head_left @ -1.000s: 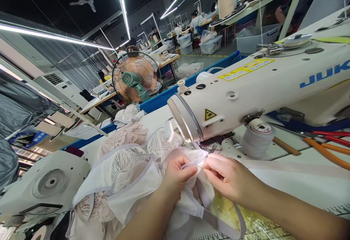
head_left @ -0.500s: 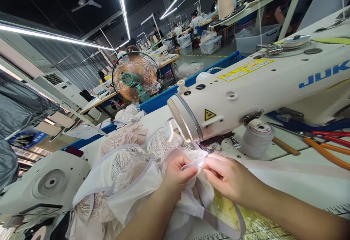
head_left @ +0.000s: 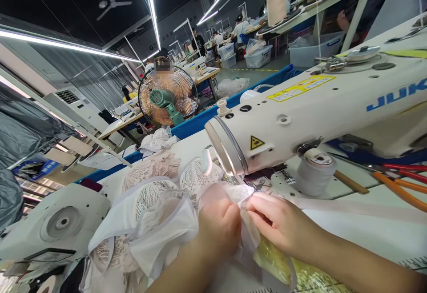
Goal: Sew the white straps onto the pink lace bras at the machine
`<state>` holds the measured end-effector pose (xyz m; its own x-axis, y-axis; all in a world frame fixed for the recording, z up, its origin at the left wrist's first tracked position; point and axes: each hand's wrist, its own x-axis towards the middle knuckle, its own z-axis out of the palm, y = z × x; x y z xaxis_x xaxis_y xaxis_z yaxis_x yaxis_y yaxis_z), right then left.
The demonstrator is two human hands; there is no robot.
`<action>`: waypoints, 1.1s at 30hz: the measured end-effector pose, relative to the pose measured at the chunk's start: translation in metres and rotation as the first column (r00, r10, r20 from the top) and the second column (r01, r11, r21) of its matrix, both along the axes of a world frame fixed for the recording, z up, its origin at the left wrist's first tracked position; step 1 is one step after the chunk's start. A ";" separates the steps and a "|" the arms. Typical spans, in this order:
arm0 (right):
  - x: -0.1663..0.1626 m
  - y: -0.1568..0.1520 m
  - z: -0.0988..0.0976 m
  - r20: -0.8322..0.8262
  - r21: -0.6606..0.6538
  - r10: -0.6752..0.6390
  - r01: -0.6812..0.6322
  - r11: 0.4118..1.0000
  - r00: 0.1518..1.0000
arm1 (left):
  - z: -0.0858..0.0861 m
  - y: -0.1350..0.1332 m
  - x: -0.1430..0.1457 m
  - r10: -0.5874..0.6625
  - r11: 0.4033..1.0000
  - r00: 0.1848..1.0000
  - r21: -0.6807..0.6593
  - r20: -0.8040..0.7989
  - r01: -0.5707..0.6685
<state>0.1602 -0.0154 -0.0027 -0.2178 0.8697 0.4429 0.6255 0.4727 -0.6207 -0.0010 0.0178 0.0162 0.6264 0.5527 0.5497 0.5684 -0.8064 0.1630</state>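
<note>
A white bra point(head_left: 240, 191) is bunched up in front of the sewing machine point(head_left: 263, 135), just below its head. My right hand point(head_left: 278, 217) pinches the bra's edge, thumb and fingers pressed together. Close beside it, my left hand point(head_left: 219, 218) is curled closed against the same bra, a little blurred, its fingertips hidden behind the back of the hand. A grey-white strap from the bra hangs down below my hands. Left of them lies a heap of white and pale pink lace bras point(head_left: 155, 199).
A thread spool point(head_left: 315, 175) stands under the machine arm, near a wooden stick point(head_left: 350, 181) and orange-handled scissors point(head_left: 400, 190). Yellow plastic film point(head_left: 273, 257) covers part of the table. Another machine head point(head_left: 63, 222) is at left. A fan point(head_left: 167, 97) stands beyond the blue edge.
My left hand has turned over and inward, so its thumb pinch no longer shows and its back faces me. The right hand stays nearly in place on the bra.
</note>
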 end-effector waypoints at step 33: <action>0.000 0.005 0.000 -0.030 -0.017 0.024 -0.025 1.000 0.999 | -0.016 -0.004 -0.005 -0.093 0.977 0.952 -0.156 0.290 0.143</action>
